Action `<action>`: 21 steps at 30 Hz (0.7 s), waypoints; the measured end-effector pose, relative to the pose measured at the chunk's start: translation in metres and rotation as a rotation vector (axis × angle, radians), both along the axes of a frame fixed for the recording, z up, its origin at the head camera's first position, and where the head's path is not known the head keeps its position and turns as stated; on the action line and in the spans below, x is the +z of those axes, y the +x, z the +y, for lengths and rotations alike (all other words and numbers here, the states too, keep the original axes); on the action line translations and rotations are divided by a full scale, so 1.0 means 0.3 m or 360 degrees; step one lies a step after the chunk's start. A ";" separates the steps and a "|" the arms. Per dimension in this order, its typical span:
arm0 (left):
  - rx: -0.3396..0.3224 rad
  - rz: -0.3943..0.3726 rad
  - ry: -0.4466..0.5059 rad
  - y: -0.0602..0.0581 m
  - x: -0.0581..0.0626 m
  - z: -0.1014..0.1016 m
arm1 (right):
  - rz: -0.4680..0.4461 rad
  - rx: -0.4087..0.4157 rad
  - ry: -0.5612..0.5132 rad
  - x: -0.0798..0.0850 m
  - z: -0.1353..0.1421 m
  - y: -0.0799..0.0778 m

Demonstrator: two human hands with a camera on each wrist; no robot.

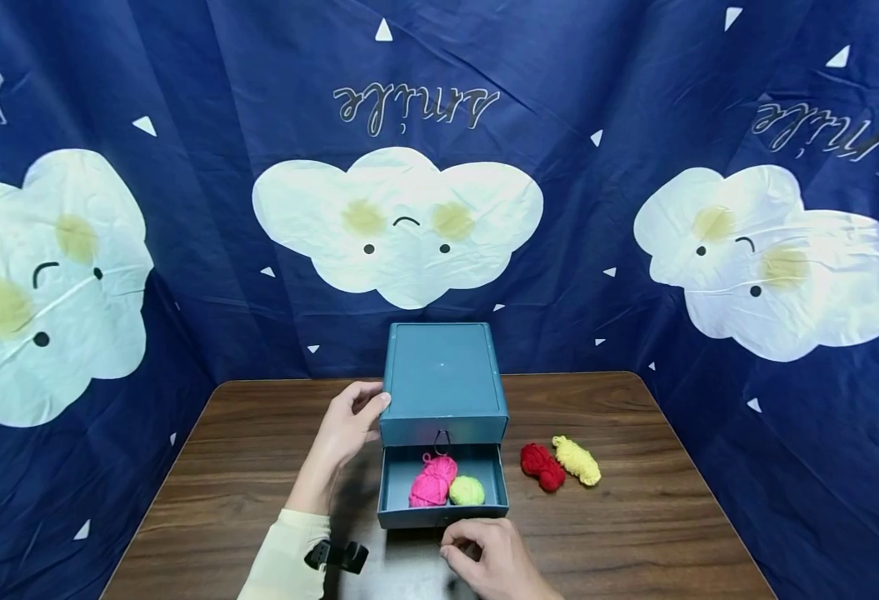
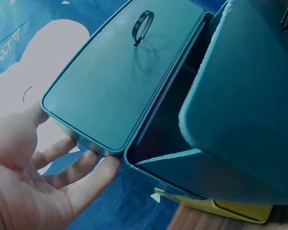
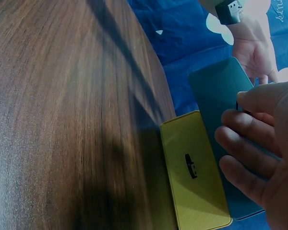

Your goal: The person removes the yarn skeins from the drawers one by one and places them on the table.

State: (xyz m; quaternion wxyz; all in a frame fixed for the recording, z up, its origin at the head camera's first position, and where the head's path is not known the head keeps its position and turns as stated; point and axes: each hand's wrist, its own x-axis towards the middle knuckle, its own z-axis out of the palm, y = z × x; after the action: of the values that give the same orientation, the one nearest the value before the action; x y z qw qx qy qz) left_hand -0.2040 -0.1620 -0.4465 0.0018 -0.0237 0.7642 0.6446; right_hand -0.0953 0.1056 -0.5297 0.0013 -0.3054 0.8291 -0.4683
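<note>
A teal drawer box (image 1: 442, 371) stands on the table with a teal drawer (image 1: 417, 518) pulled out at the front. Inside the drawer lie a pink yarn skein (image 1: 435, 482) and a light green yarn ball (image 1: 466, 491). My left hand (image 1: 345, 429) rests its fingers against the box's left side. At the drawer front, my right hand (image 1: 490, 554) pinches a black loop handle (image 3: 237, 101) between thumb and forefinger. The upper drawer has its own black loop (image 2: 143, 28). Below the pulled-out drawer shows a yellow drawer (image 3: 194, 167), hidden in the head view.
Right of the box, a red yarn skein (image 1: 544, 468) and a yellow yarn skein (image 1: 577, 462) lie side by side on the wooden table (image 1: 649, 517). A blue curtain (image 1: 581, 317) with cloud prints hangs behind the box and along both sides.
</note>
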 end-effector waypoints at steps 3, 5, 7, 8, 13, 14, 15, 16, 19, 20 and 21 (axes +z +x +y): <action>0.0009 -0.0002 0.0003 0.001 -0.003 0.001 | 0.0011 0.0031 0.0005 0.002 0.005 -0.002; 0.0015 -0.0004 0.0001 -0.001 -0.006 0.001 | 0.0035 0.0050 -0.0006 0.005 0.007 -0.003; 0.0024 -0.0006 0.0009 -0.002 -0.009 0.000 | 0.0045 0.0058 -0.0016 0.008 0.009 -0.005; 0.0025 -0.0007 0.0009 -0.003 -0.011 0.000 | 0.0051 0.0055 -0.0027 0.010 0.010 -0.006; 0.0023 -0.0003 0.0027 -0.003 -0.009 0.000 | 0.0120 -0.0024 -0.0059 0.033 0.016 -0.013; 0.0022 -0.0001 0.0029 -0.002 -0.008 0.000 | 0.0141 -0.0040 -0.0062 0.038 0.018 -0.014; 0.0019 0.0002 0.0030 -0.001 -0.007 0.000 | 0.0169 -0.0060 -0.0059 0.044 0.019 -0.015; 0.0019 0.0003 0.0032 0.000 -0.006 -0.001 | 0.0191 -0.0073 -0.0057 0.049 0.021 -0.016; 0.0014 0.0005 0.0026 0.001 -0.006 -0.001 | 0.0249 -0.0085 -0.0060 0.063 0.025 -0.017; 0.0010 0.0006 0.0021 0.002 -0.005 -0.002 | 0.0269 -0.0087 -0.0060 0.067 0.026 -0.018; 0.0010 0.0005 0.0015 0.002 -0.005 -0.002 | 0.0284 -0.0089 -0.0060 0.071 0.027 -0.019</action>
State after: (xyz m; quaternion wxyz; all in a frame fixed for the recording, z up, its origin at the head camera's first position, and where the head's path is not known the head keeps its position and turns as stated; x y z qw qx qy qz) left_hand -0.2035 -0.1626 -0.4480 -0.0013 -0.0250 0.7611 0.6482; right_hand -0.1010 0.1138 -0.5086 -0.0915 -0.3226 0.8251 -0.4547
